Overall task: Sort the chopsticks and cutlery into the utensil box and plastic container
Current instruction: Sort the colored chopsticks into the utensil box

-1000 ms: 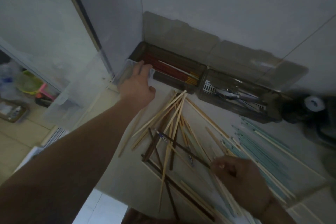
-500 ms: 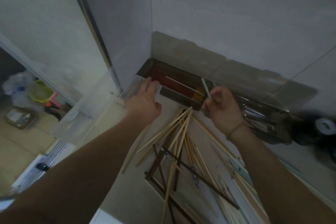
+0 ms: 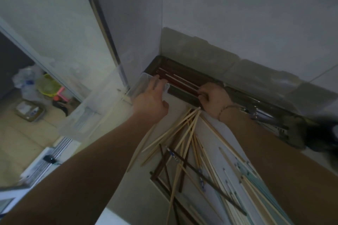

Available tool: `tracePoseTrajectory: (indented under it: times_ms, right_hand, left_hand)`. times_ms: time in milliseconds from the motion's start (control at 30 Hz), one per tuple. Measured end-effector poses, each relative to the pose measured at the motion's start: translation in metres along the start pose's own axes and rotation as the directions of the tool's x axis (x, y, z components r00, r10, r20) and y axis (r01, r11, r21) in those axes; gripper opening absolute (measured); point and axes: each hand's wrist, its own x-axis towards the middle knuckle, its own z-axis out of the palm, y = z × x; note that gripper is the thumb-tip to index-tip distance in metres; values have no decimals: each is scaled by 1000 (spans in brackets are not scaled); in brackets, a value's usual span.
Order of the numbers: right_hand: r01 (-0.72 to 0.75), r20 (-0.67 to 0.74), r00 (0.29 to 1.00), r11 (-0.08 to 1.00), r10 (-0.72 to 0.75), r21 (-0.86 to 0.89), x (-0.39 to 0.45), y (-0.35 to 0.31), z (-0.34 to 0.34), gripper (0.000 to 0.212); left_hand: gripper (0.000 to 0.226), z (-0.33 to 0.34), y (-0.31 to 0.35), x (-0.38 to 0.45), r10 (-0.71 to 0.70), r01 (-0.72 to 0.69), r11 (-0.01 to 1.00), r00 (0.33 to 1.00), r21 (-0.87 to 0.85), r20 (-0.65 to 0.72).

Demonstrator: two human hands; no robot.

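Both bare forearms reach forward and away from the body, nearly parallel, the left one crossing from the lower left. The left hand (image 3: 151, 101) lies palm down with its fingers straight and close together and its thumb spread toward the right hand. The right hand (image 3: 213, 97), just beside it, has its fingers curled under, a thin band round its wrist.

- The scene was dim and grainy, with muted colour throughout.
- The brightest light lay at the left, beyond the doorway.
- Wide-angle distortion bent the wall (image 3: 237, 14) edges.
- Motion blur smeared the far right edge.
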Motion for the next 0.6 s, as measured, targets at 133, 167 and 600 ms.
tracePoseTrajectory:
  times_ms: [133, 167, 600]
  right_hand:
    - [-20, -256, 966, 995, 44, 96, -45, -8, -14, 26]
    - [-30, -282, 958, 993, 61, 110, -64, -12, -15, 24]
    - [147, 4, 989, 986, -147, -78, -295, -33, 46, 19]
  left_hand:
    - [70, -4, 2, 0, 4, -4, 1000, 999, -9, 34]
    - [70, -5, 3, -1, -1, 2, 1000, 999, -8, 38]
    - [71, -4, 4, 0, -6, 6, 1000, 998, 7, 63]
